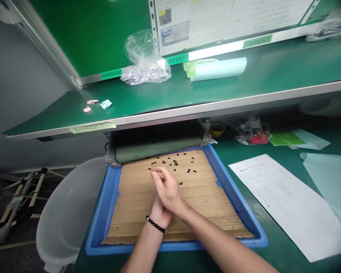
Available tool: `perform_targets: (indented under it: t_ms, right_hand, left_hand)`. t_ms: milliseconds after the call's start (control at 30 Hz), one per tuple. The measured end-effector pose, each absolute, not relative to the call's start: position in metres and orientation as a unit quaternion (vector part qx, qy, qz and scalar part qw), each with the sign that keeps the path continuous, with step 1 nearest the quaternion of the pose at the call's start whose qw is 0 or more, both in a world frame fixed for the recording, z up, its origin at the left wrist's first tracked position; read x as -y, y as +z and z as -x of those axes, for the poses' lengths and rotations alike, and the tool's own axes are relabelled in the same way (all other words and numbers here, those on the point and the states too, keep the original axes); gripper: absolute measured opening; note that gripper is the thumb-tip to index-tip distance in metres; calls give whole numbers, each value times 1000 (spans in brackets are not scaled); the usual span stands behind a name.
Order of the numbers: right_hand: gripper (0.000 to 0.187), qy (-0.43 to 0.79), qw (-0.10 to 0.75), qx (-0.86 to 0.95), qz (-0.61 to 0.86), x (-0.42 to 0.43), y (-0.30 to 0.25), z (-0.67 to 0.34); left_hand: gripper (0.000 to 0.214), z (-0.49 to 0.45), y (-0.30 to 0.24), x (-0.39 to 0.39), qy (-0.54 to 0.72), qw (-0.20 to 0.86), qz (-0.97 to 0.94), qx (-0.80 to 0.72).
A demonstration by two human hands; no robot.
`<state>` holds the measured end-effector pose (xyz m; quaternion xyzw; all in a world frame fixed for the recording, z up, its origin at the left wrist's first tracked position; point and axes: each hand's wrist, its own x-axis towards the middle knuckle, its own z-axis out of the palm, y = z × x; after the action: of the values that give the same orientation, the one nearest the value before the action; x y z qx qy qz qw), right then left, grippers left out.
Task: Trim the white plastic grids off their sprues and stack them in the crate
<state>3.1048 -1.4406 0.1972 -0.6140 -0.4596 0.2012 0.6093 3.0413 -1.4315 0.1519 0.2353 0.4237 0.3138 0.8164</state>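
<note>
My two hands are pressed together above a sheet of corrugated cardboard (136, 201) that lines a blue tray (234, 203). On top, my right hand (169, 189) is closed, its fingers curled over my left hand (157, 207). The left one has a black beaded bracelet (156, 224) at the wrist, and its fingers are mostly hidden under the right. Whatever lies between the palms cannot be seen. Several small black curved pieces (175, 163) are scattered on the cardboard just beyond my fingers.
A green conveyor belt (159, 149) ends at the tray's far side, beneath a green shelf (159, 100). To the left stands a large whitish tub (65, 212). A printed paper sheet (281, 201) and pale blue film (329, 178) lie on the right.
</note>
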Motion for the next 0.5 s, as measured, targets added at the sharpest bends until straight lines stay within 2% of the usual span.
perform_targets:
  t_ms: [100,167,267,400,500]
  right_hand:
    - [24,106,539,493,675,1407,208,-3136]
    - [27,48,459,527,713,1382,214,-3160]
    - [30,26,358,534,765,1349,221,-3187]
    - [33,35,339,504,794,1314,226,-3208]
    - [35,45,349,504,789,1285,232,-3218]
  left_hand:
    - [15,-3032,164,1424,271,854,-142,-421]
    - [14,-3024,176,1409,274,866,-94,-408]
    - [15,-3017,196,1377,327,845,-139,-400]
    - [17,-3022,217,1335,390,801,-257,-375]
    - [20,-3034,224,1317,389,805,-274,-354]
